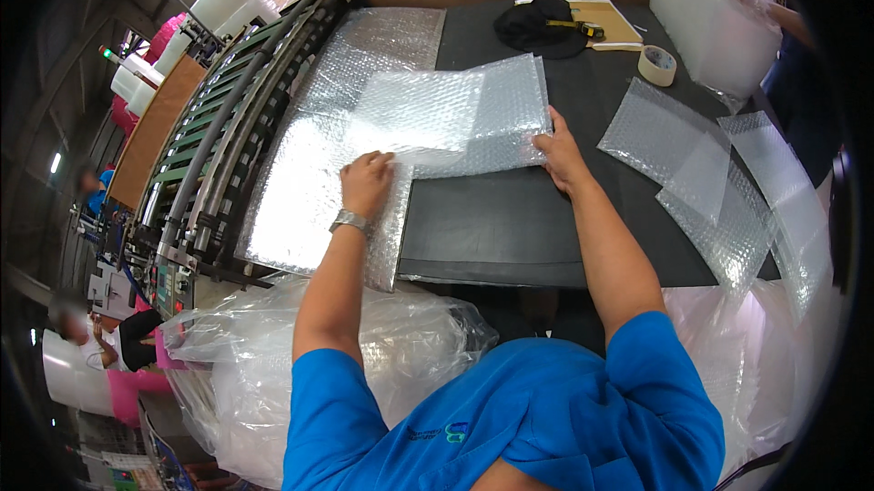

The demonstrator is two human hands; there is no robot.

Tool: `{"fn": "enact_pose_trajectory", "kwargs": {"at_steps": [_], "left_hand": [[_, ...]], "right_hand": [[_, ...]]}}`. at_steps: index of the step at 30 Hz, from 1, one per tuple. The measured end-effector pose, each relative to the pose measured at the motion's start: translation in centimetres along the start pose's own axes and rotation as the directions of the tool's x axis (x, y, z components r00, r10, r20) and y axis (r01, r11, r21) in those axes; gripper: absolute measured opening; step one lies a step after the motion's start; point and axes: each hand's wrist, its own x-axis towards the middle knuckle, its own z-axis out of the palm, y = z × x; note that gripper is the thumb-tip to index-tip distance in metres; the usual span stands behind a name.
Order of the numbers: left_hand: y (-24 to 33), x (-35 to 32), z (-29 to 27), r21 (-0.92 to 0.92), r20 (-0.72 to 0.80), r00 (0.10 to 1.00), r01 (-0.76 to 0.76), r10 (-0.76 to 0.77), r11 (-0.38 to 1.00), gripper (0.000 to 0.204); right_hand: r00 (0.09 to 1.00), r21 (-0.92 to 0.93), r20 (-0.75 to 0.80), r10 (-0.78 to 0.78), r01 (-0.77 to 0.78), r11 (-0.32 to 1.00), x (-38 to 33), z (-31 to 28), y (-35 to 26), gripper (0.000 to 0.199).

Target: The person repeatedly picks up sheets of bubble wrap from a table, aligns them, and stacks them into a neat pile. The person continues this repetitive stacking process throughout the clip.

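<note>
We judge this as aligning: right hand (562, 159) pinches the sheet (455, 113) at four o'clock, left hand (366, 183) at eight, grip unclear; next calls for squared edges.

Shirt (519, 391): bright blue; left sleeve (332, 409) and right sleeve (669, 382) short, ending near the elbows. Left chest: small green-and-blue emblem (457, 433), tiny dark lettering (423, 434) beside it. Left wrist: silver-toned band (350, 220); watch or bracelet, cannot tell. Left hand (368, 183), right hand (564, 156): bare.
</note>
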Motion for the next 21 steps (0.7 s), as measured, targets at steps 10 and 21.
{"fn": "enact_pose_trajectory", "kwargs": {"at_steps": [10, 21], "left_hand": [[9.0, -0.3, 2.8, -0.102, 0.153, 0.971, -0.172, 0.186, 0.98, 0.048], [3.0, 2.5, -0.1, 0.014, -0.126, 0.984, 0.13, -0.127, 0.991, 0.04]], "right_hand": [[0.985, -0.05, -0.016, -0.175, 0.174, 0.984, 0.4, 0.3, 0.6, 0.072], [0.99, -0.05, -0.14, 0.031, -0.039, 0.998, -0.4, 0.8, -1.3, 0.067]]}}
